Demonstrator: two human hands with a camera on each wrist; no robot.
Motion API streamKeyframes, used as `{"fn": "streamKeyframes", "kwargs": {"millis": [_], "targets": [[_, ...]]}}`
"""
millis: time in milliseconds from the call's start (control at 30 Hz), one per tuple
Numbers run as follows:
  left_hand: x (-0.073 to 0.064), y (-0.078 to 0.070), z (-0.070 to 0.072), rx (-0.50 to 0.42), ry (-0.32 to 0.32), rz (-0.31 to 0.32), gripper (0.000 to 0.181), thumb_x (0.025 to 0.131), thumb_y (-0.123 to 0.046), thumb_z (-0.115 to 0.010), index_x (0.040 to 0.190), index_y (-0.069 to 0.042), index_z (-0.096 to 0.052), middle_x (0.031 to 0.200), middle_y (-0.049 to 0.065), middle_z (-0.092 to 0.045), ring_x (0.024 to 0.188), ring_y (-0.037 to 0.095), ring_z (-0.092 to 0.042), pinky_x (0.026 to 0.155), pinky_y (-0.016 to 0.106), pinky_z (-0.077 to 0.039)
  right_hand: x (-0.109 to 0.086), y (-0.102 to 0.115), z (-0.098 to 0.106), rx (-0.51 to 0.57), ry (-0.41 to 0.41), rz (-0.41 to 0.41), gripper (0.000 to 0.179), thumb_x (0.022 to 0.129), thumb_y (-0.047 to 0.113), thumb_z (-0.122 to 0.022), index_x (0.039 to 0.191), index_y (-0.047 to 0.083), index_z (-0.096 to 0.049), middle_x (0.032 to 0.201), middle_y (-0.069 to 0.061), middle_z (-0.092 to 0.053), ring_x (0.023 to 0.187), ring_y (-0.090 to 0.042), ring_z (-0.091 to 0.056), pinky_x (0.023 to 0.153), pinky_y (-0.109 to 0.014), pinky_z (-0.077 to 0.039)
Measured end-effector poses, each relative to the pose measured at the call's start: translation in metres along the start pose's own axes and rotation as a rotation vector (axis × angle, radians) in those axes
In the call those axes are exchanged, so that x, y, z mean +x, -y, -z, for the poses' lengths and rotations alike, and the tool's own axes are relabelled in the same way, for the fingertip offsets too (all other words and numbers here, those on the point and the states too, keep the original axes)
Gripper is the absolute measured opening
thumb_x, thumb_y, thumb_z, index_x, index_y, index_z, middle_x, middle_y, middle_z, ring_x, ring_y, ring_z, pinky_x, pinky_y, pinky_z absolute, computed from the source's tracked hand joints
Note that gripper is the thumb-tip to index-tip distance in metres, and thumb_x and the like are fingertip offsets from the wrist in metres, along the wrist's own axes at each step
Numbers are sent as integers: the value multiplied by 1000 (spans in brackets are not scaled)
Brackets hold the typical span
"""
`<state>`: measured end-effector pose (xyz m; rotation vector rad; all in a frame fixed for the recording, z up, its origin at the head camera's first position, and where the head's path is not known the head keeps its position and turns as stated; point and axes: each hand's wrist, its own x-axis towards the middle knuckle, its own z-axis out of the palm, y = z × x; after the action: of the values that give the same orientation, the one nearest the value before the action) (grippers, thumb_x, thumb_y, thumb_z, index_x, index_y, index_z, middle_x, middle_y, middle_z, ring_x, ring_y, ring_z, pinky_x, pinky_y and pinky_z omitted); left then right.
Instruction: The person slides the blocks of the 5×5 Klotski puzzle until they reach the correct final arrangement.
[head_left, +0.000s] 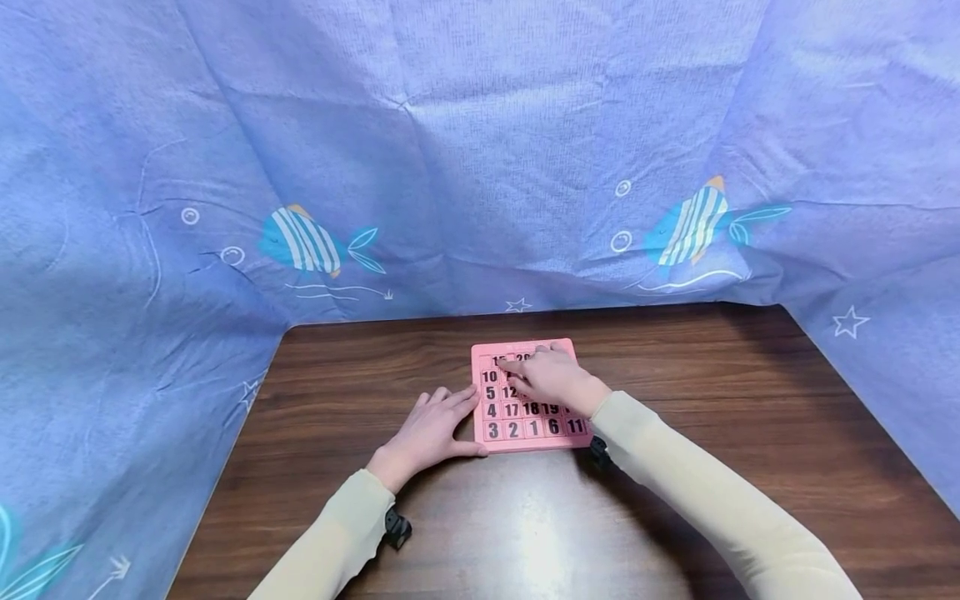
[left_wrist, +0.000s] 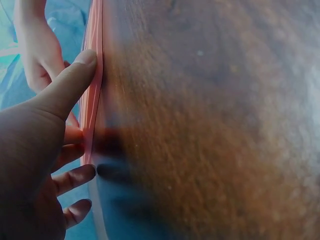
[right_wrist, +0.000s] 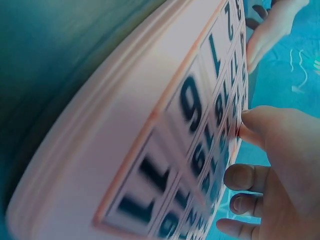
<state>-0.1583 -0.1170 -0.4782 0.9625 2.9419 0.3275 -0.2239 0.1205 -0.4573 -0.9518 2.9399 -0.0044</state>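
Note:
A pink number slide puzzle [head_left: 534,446] lies flat on the table, its square tiles printed with black numbers. My left hand [head_left: 427,429] is at its left side, index fingertip on the left edge and thumb at the near left corner. The other left fingers are spread beside it. Over the upper tiles reaches my right hand [head_left: 553,377], its index fingertip touching the 15 tile [head_left: 497,361] in the top row. That tile sits slightly off the columns below. Several upper right tiles are hidden under the right hand. In the right wrist view the 6 tile [right_wrist: 190,103] shows large.
The dark wooden table [head_left: 360,358] extends around the puzzle. A blue curtain [head_left: 495,167] with fish prints hangs behind its far edge and along the sides. Black straps [head_left: 397,528] with small devices sit on both wrists.

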Motion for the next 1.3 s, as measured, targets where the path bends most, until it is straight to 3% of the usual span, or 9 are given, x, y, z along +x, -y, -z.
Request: {"fn": "streamKeyframes", "kwargs": {"millis": [233,400,533,633,767,900,1067,1300], "targets": [[1,0,2,0,25,8,92,72,-72,-58,142,-15,-42,148,0,-38,108,19,-44,84,38,-32,-7,-10,1,-6,-26,-11,42,94,43,-47,135,33,-51,94,-3,-72,76,-23,-57,76,-43,-35],[1,1,3,-8,22,12,92,72,-72,-58,142,-15,-42,147,0,-38,108,19,-44,84,38,-32,-10,-3,2,24,-50,26,43,94,41,-49,135,30,-52,92,-5,-72,84,-25,-60,81,-46,-39],[1,2,1,-4,34,21,92,73,-74,-56,143,-16,-40,148,-1,-37,108,18,-44,84,37,-32,-13,8,3,30,-30,118,44,94,42,-48,136,31,-51,82,-4,-71,91,-27,-60,87,-52,-40],[1,2,1,-7,32,19,92,73,-74,-55,144,-17,-40,148,-1,-37,107,18,-43,83,37,-32,-15,13,4,12,-21,130,43,94,43,-48,136,33,-50,72,-3,-67,88,-26,-59,89,-52,-40],[1,1,0,-11,23,10,91,74,-73,-56,143,-17,-41,148,-1,-38,107,18,-43,83,37,-32,-13,13,5,-11,-43,81,41,94,40,-49,135,35,-51,76,-3,-70,87,-26,-61,92,-53,-37],[1,2,-1,-10,22,11,91,73,-74,-56,143,-16,-41,148,0,-38,108,18,-44,84,37,-32,-6,10,3,-5,-58,58,41,94,38,-50,135,34,-52,91,-3,-72,88,-27,-60,89,-54,-37],[1,1,-1,-16,20,13,91,73,-73,-56,143,-17,-41,148,-1,-38,106,18,-44,82,36,-31,-1,8,2,0,-55,41,41,94,39,-50,135,34,-52,85,-3,-72,84,-26,-60,85,-50,-38],[1,1,-1,-24,20,12,92,73,-74,-56,143,-16,-41,148,0,-37,107,19,-44,82,36,-32,-19,21,4,-13,-37,87,44,93,40,-52,135,27,-52,91,-7,-71,97,-30,-59,91,-52,-37]]}}
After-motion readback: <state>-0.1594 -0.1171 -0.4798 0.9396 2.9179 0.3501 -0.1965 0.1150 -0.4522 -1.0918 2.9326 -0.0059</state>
